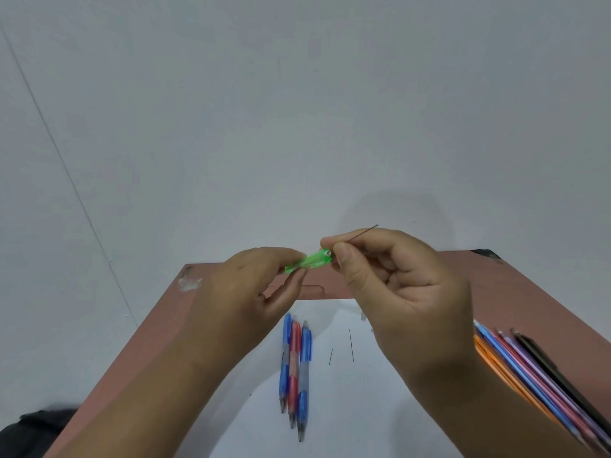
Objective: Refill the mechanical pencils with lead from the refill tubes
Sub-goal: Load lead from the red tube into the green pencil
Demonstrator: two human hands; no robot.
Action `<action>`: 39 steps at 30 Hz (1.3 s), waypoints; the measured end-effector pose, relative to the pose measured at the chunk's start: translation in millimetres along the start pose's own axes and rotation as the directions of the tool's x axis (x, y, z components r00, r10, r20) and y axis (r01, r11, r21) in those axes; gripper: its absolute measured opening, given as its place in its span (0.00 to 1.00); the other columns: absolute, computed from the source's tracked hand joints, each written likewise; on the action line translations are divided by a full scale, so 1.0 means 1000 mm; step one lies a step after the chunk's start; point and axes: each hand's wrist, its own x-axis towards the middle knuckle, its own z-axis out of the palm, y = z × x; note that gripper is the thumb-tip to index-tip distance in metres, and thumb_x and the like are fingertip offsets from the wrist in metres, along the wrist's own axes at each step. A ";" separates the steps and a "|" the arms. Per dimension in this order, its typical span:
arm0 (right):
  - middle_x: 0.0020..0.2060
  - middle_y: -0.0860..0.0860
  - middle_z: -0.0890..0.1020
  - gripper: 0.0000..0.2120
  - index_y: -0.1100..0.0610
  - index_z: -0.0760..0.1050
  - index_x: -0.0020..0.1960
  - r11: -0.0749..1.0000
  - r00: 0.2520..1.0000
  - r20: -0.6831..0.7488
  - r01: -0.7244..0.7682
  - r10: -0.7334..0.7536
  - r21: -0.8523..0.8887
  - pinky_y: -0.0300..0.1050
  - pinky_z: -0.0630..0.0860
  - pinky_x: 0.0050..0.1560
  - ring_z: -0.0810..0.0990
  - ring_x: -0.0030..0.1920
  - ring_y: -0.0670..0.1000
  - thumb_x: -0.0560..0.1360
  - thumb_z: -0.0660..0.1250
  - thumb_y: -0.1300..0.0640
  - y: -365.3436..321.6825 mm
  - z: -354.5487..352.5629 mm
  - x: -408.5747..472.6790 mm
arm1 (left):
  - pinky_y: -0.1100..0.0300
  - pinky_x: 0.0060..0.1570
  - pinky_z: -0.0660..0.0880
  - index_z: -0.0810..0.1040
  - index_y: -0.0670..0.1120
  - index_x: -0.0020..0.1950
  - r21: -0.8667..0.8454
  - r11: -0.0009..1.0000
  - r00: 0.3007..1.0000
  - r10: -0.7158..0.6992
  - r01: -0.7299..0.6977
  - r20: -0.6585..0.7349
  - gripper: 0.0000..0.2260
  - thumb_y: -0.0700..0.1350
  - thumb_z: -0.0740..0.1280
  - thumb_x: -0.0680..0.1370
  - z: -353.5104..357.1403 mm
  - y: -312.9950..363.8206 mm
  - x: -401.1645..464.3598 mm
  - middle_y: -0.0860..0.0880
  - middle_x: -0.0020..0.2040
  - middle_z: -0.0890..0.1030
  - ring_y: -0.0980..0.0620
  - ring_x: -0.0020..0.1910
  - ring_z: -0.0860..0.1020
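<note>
from the head view, our left hand [261, 285] pinches the green pencil [309, 262] raised above the table [330, 285], our right hand [393, 279] pinches a lead [363, 232] just beside its open end. we should line them up, feed gently and avoid snapping.

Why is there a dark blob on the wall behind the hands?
Head view: that is a soft shadow cast on the wall by the raised right hand pinching the lead; the wide lens also bends the table edges, and the picture corners look blurry.
</note>
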 end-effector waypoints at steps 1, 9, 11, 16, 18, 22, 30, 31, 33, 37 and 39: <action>0.46 0.44 0.87 0.09 0.56 0.84 0.55 1.000 1.000 0.002 -0.017 0.016 0.017 0.36 0.82 0.50 0.86 0.50 0.45 0.78 0.69 0.55 -0.001 0.000 0.000 | 0.75 0.45 0.70 0.84 0.45 0.55 -0.001 1.000 1.000 -0.007 0.007 -0.005 0.12 0.50 0.69 0.77 0.000 0.000 0.000 0.52 0.45 0.86 0.59 0.42 0.80; 0.45 0.46 0.87 0.09 0.58 0.84 0.53 1.000 1.000 0.005 -0.014 0.014 0.016 0.34 0.81 0.49 0.86 0.48 0.44 0.78 0.69 0.56 -0.002 -0.001 0.002 | 0.75 0.44 0.69 0.84 0.45 0.54 -0.007 1.000 1.000 -0.024 0.025 0.003 0.12 0.49 0.69 0.75 0.000 0.002 0.000 0.53 0.45 0.86 0.60 0.43 0.79; 0.45 0.46 0.87 0.08 0.58 0.84 0.53 1.000 1.000 -0.005 -0.014 0.014 0.008 0.35 0.81 0.49 0.86 0.48 0.44 0.77 0.70 0.57 -0.001 -0.001 0.003 | 0.75 0.44 0.69 0.85 0.45 0.54 -0.002 1.000 1.000 -0.022 0.022 0.003 0.12 0.49 0.69 0.75 0.000 0.003 0.000 0.53 0.45 0.86 0.61 0.43 0.79; 0.44 0.45 0.87 0.07 0.55 0.84 0.52 0.997 0.998 -0.006 -0.061 0.061 0.048 0.38 0.83 0.49 0.87 0.48 0.47 0.76 0.70 0.55 -0.001 -0.001 0.003 | 0.77 0.44 0.67 0.85 0.45 0.54 0.007 1.000 1.000 0.001 -0.001 -0.020 0.10 0.48 0.70 0.77 0.000 0.003 0.000 0.53 0.44 0.86 0.62 0.43 0.77; 0.44 0.44 0.87 0.08 0.54 0.84 0.52 0.996 0.997 -0.001 -0.072 0.072 0.059 0.38 0.83 0.49 0.87 0.47 0.47 0.76 0.70 0.54 -0.002 -0.001 0.003 | 0.77 0.44 0.67 0.84 0.45 0.54 -0.001 1.000 1.000 -0.006 0.006 -0.017 0.10 0.50 0.70 0.78 0.001 0.001 0.000 0.53 0.45 0.86 0.63 0.43 0.76; 0.44 0.45 0.87 0.07 0.55 0.84 0.52 0.996 0.997 0.002 -0.074 0.074 0.045 0.38 0.83 0.49 0.87 0.47 0.47 0.76 0.70 0.56 -0.002 -0.002 0.003 | 0.76 0.44 0.69 0.84 0.46 0.55 -0.014 1.000 1.000 -0.009 0.009 0.001 0.14 0.53 0.66 0.78 0.001 0.001 0.000 0.54 0.45 0.85 0.62 0.43 0.78; 0.45 0.46 0.87 0.07 0.56 0.84 0.53 0.997 0.998 -0.002 -0.058 0.059 0.041 0.39 0.83 0.49 0.87 0.48 0.47 0.77 0.70 0.56 0.000 -0.002 0.003 | 0.75 0.44 0.70 0.84 0.46 0.55 -0.025 1.000 1.000 -0.005 0.004 -0.003 0.16 0.54 0.64 0.78 0.001 0.001 -0.001 0.54 0.45 0.85 0.62 0.43 0.77; 0.44 0.46 0.87 0.07 0.56 0.84 0.53 0.998 0.998 -0.002 -0.055 0.055 0.034 0.39 0.83 0.49 0.87 0.48 0.47 0.77 0.70 0.56 0.000 -0.002 0.003 | 0.75 0.43 0.70 0.84 0.46 0.55 -0.027 1.000 1.000 -0.005 0.005 -0.002 0.17 0.55 0.62 0.78 0.001 0.001 -0.001 0.54 0.45 0.85 0.62 0.43 0.77; 0.44 0.46 0.87 0.08 0.57 0.85 0.53 0.999 0.999 -0.002 -0.038 0.038 0.005 0.38 0.82 0.49 0.87 0.48 0.47 0.77 0.70 0.57 0.000 -0.002 0.004 | 0.75 0.43 0.69 0.84 0.46 0.55 -0.027 1.000 1.000 -0.009 0.009 0.001 0.17 0.55 0.62 0.78 0.001 0.001 -0.001 0.54 0.45 0.85 0.63 0.43 0.76; 0.45 0.46 0.87 0.08 0.57 0.85 0.53 0.999 0.999 0.002 -0.043 0.043 -0.005 0.37 0.82 0.49 0.87 0.48 0.46 0.77 0.70 0.56 0.000 -0.003 0.004 | 0.75 0.43 0.69 0.84 0.46 0.55 -0.019 1.000 1.000 -0.020 0.020 0.007 0.14 0.53 0.67 0.77 0.001 0.001 -0.001 0.54 0.45 0.85 0.62 0.42 0.77; 0.44 0.46 0.87 0.08 0.57 0.85 0.53 0.998 0.998 0.000 -0.055 0.055 0.022 0.38 0.82 0.49 0.87 0.48 0.48 0.77 0.71 0.56 0.000 -0.003 0.003 | 0.75 0.43 0.70 0.84 0.46 0.55 -0.017 1.000 1.000 -0.020 0.020 0.011 0.14 0.53 0.67 0.77 0.001 0.001 -0.001 0.54 0.45 0.85 0.62 0.42 0.77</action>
